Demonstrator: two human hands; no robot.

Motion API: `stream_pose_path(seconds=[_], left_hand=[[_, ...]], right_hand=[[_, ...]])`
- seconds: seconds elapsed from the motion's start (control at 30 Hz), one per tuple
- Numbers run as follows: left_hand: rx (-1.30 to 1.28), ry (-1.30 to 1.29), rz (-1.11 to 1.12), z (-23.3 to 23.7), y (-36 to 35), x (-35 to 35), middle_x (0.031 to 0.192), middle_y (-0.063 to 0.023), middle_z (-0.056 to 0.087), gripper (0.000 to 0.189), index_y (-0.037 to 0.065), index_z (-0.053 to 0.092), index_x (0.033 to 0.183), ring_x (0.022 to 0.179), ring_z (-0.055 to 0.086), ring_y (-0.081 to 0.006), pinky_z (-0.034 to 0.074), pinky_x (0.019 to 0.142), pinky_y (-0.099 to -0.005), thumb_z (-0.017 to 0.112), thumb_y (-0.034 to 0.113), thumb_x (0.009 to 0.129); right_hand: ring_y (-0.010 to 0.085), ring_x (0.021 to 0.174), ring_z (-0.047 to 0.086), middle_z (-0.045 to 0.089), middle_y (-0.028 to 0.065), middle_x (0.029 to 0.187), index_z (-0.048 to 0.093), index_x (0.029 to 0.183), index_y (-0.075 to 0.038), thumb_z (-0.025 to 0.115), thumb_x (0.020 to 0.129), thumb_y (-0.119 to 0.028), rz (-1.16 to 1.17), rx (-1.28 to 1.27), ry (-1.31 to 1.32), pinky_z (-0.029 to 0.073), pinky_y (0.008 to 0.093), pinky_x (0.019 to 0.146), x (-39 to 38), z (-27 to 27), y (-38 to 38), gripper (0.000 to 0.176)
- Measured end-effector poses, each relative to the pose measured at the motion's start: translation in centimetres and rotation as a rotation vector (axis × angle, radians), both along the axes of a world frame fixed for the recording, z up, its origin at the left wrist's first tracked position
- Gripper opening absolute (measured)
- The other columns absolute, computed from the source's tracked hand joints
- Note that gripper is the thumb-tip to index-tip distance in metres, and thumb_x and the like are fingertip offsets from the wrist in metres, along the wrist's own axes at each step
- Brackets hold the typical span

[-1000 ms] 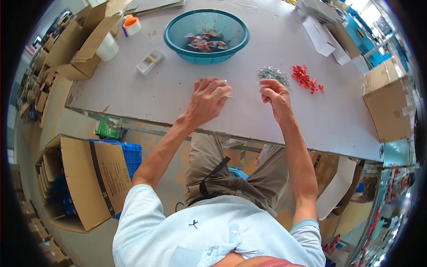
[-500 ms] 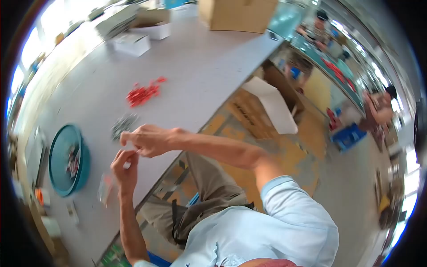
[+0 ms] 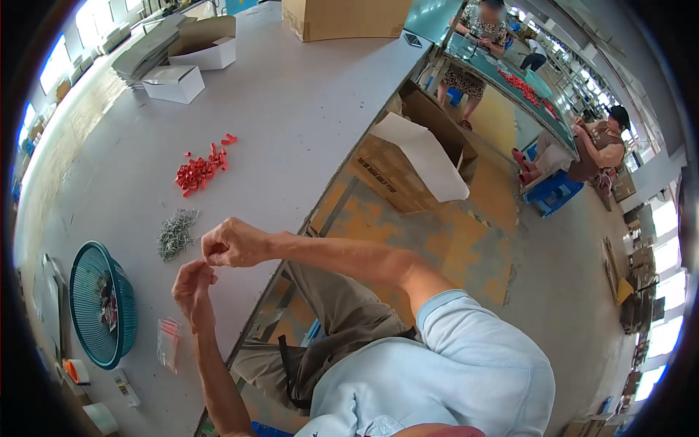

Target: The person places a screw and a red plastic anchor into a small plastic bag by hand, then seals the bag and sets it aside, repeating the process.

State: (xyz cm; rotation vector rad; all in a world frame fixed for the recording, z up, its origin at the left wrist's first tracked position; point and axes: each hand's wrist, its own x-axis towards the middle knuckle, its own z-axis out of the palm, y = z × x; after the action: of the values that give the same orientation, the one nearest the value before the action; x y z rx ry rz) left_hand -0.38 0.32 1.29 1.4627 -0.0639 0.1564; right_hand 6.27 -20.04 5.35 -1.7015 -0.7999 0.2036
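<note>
- Two hands meet just above the near edge of the desk (image 3: 306, 102), fingertips touching.
- The right hand (image 3: 231, 243) is clenched into a loose fist, with thumb and forefinger pinched at the point where it meets the other hand.
- The left hand (image 3: 192, 286) points up at it from below, with its fingers bunched together. Whatever sits between the two pinches is too small to tell.
- A clear bag (image 3: 168, 341) with red bits inside lies flat on the desk just beside the left wrist, close to the near edge and untouched.
- A teal basket (image 3: 129, 313) stands farther in from the bag, towards the left end of the desk, with a few packets (image 3: 108, 298) in its bottom.
- A tape roll (image 3: 76, 371) with an orange core lies beside the basket.
- A grey heap of screws (image 3: 175, 234) lies near the right hand, a little farther in from the edge.
- A loose heap of red pieces (image 3: 196, 172) lies beyond the screws, apart from them.
- A shut white box (image 3: 173, 83) and an open carton (image 3: 207, 45) sit towards the far edge.
- A big cardboard box (image 3: 346, 16) stands at the far right corner.
- Beyond the desk, one person (image 3: 593, 146) sits and another (image 3: 473, 44) stands at a long teal bench.
</note>
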Motion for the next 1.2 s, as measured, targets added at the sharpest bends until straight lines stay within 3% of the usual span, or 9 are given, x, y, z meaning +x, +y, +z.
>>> stream_pose_path(seconds=[0.13, 0.33, 0.43, 0.5, 0.53, 0.6, 0.7, 1.03, 1.2], left_hand=[[0.117, -0.01, 0.049, -0.4, 0.6, 0.2, 0.085, -0.0029, 0.069, 0.01, -0.001, 0.071, 0.106, 0.076, 0.063, -0.0094, 0.049, 0.068, -0.0242, 0.071, 0.002, 0.097], [-0.075, 0.093, -0.014, 0.0, 1.3, 0.3, 0.085, -0.002, 0.066, 0.004, 0.001, 0.069, 0.096, 0.074, 0.061, -0.0098, 0.048, 0.068, -0.025, 0.072, 0.003, 0.096], [-0.148, 0.091, -0.006, 0.0, 2.0, 0.5, 0.08, -0.0007, 0.063, 0.008, 0.004, 0.067, 0.091, 0.071, 0.057, -0.0101, 0.046, 0.067, -0.026, 0.072, 0.008, 0.096], [-0.057, 0.06, 0.027, -0.3, 2.2, 0.4, 0.078, -0.0008, 0.062, 0.009, 0.005, 0.068, 0.09, 0.069, 0.055, -0.0103, 0.046, 0.066, -0.0267, 0.071, 0.012, 0.094], [-0.015, 0.038, 0.037, -0.3, 2.2, 0.4, 0.078, -0.0011, 0.062, 0.007, 0.005, 0.068, 0.089, 0.07, 0.056, -0.0101, 0.046, 0.066, -0.0272, 0.07, 0.011, 0.093], [-0.052, 0.014, 0.07, 0.2, 1.6, 0.7, 0.079, -0.0017, 0.065, 0.006, 0.004, 0.07, 0.089, 0.07, 0.059, -0.0104, 0.048, 0.065, -0.0274, 0.072, 0.01, 0.091], [-0.113, 0.078, 0.157, -0.1, 1.6, 0.9, 0.078, -0.0027, 0.068, 0.007, 0.003, 0.07, 0.089, 0.069, 0.061, -0.0085, 0.049, 0.062, -0.025, 0.076, 0.005, 0.09], [-0.01, -0.017, 0.18, -0.1, 0.6, 0.7, 0.083, -0.0025, 0.07, 0.011, 0.003, 0.068, 0.089, 0.075, 0.063, -0.0051, 0.055, 0.066, -0.0217, 0.078, 0.0, 0.093], [0.103, -0.059, 0.205, 0.3, 0.5, 0.4, 0.082, -0.0061, 0.073, 0.012, 0.001, 0.07, 0.089, 0.076, 0.068, -0.008, 0.058, 0.066, -0.0242, 0.081, 0.004, 0.09]], right_hand=[[0.0105, 0.073, 0.065, 0.072, 0.0068, 0.079, 0.073, 0.093, 0.002, 0.071, 0.09, -0.004, 0.042, -0.07, -0.034, 0.055, 0.0296, 0.068, 0.7, 0.1, 0.0, 0.007], [0.0137, 0.079, 0.069, 0.073, 0.0092, 0.085, 0.074, 0.097, 0.001, 0.075, 0.089, -0.006, 0.029, 0.01, 0.078, 0.057, 0.0308, 0.073, 1.1, -0.5, 0.7, 0.01], [0.0193, 0.09, 0.071, 0.072, 0.012, 0.099, 0.073, 0.103, -0.003, 0.076, 0.087, -0.008, -0.26, 0.031, -0.268, 0.059, 0.0365, 0.08, 1.3, -1.2, 1.5, 0.017], [0.0196, 0.087, 0.071, 0.072, 0.0124, 0.098, 0.073, 0.1, -0.004, 0.075, 0.088, -0.006, -0.398, 0.025, -0.441, 0.059, 0.0358, 0.076, 1.0, -1.1, 1.5, 0.012], [0.0163, 0.081, 0.069, 0.072, 0.0106, 0.095, 0.074, 0.098, -0.005, 0.073, 0.089, -0.004, -0.364, 0.129, -0.339, 0.056, 0.0319, 0.069, 0.8, -1.6, 1.7, 0.009], [0.0083, 0.071, 0.061, 0.07, 0.0053, 0.08, 0.074, 0.097, -0.004, 0.075, 0.092, -0.008, -0.365, 0.018, -0.25, 0.051, 0.0254, 0.065, -0.6, -0.6, 1.9, 0.006], [0.0061, 0.072, 0.063, 0.071, 0.0007, 0.079, 0.074, 0.097, -0.002, 0.076, 0.097, -0.016, -0.318, -0.006, 0.102, 0.051, 0.0237, 0.065, -1.3, -1.2, 3.0, 0.014], [0.0092, 0.071, 0.069, 0.073, 0.0049, 0.079, 0.073, 0.098, 0.002, 0.075, 0.096, -0.016, -0.229, 0.153, 0.261, 0.057, 0.0247, 0.065, -1.5, -1.6, 5.3, 0.018], [0.0116, 0.072, 0.072, 0.074, 0.0077, 0.082, 0.072, 0.098, 0.004, 0.069, 0.097, -0.011, -0.229, 0.138, 0.35, 0.062, 0.0263, 0.066, -1.3, -1.1, 5.1, 0.016]])
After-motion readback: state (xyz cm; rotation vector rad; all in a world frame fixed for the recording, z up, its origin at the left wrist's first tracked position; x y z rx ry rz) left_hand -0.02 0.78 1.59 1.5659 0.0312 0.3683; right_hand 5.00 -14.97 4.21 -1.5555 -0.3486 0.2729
